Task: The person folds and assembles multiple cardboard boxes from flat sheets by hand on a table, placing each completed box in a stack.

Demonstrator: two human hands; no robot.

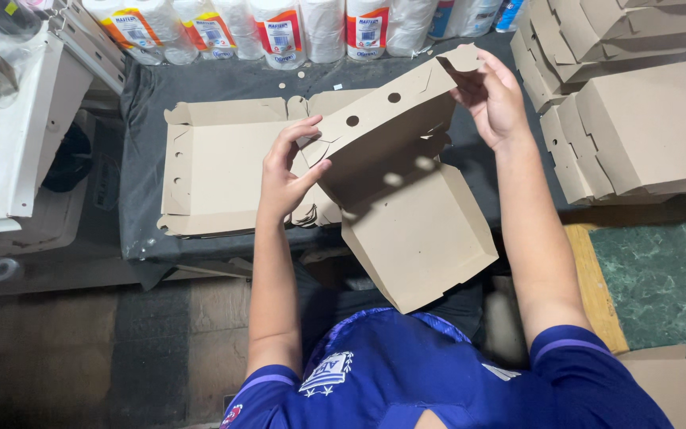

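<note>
I hold a brown cardboard box blank (406, 214), partly folded, above my lap and the table edge. My left hand (289, 168) pinches its left side flap near two round punched holes. My right hand (492, 94) grips the top corner flap and bends it. Under the held box lies a stack of flat unfolded box blanks (216, 163) on the dark cloth-covered table (144, 111). The bottom panel of the held box tilts down toward my blue shirt.
Folded cardboard boxes (637, 119) are piled at the right. Wrapped paper rolls (279, 32) line the back of the table. A white cabinet (17, 135) stands at the left. A green marbled surface (660, 278) lies at the lower right.
</note>
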